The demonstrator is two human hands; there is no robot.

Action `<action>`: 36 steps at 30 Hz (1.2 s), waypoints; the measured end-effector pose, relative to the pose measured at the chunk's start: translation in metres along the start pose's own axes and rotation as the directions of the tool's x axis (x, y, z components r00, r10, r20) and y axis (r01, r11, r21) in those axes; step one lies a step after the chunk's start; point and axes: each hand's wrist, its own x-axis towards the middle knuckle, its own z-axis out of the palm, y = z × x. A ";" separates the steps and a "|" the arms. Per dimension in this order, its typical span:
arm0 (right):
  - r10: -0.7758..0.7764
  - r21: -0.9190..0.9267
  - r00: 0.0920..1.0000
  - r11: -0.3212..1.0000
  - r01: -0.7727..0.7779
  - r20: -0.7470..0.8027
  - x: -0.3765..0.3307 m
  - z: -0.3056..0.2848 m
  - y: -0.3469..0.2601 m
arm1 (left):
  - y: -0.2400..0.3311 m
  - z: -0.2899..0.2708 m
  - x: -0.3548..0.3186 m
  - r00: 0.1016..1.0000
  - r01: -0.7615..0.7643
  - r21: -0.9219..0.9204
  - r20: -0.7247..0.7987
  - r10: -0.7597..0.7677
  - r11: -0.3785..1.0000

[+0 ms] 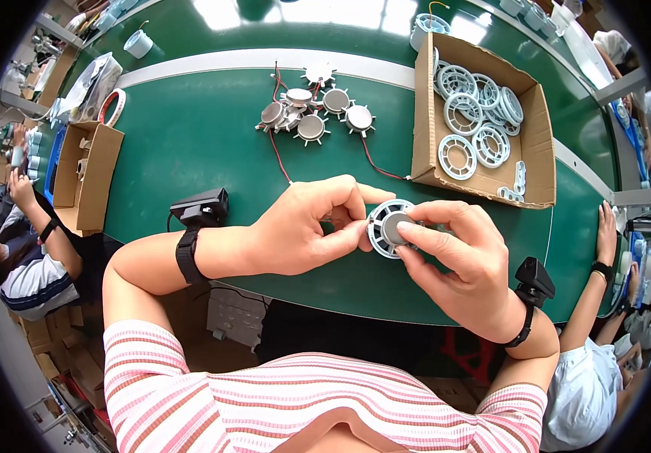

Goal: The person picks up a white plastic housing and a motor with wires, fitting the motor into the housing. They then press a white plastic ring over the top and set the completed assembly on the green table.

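Between both hands, above the near part of the green table, is a pale blue plastic ring (379, 243) with spokes. A round grey metal disc (395, 226) sits at its middle. My left hand (312, 224) pinches the ring's left rim between thumb and fingers. On the other side, my right hand (457, 253) is closed on the ring, its thumb or finger pressed on the disc. Farther off lies a cluster of silver disc motors (311, 127) with small radial tabs and red-black wires.
An open cardboard box (484, 177) at the right holds several pale blue rings (457, 157). A smaller cardboard box (99, 177) and a tape roll (112, 108) are at the left. Small cameras are strapped to both my wrists. Other people sit at both sides.
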 end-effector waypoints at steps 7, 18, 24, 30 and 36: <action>-0.063 -0.154 0.998 0.986 0.064 0.014 -0.005 0.003 -0.007 | 0.000 0.003 -0.002 0.998 0.059 -0.080 -0.011 -0.060 0.995; -0.262 0.084 0.956 0.958 0.274 -0.129 -0.021 0.042 0.028 | -0.001 -0.001 -0.004 0.938 -0.343 0.316 0.062 0.342 0.885; -0.165 0.077 0.985 0.983 0.168 -0.047 -0.020 0.030 0.020 | 0.004 -0.001 -0.002 0.959 -0.283 0.189 0.027 0.284 0.940; -0.026 -0.076 0.974 0.996 0.044 0.223 -0.035 -0.014 0.002 | 0.010 0.001 -0.006 0.969 -0.204 0.196 -0.102 0.226 0.959; 0.484 -0.258 0.867 0.828 -0.498 -0.119 -0.086 -0.066 0.020 | -0.003 0.004 -0.005 0.972 -0.219 0.212 -0.035 0.232 0.952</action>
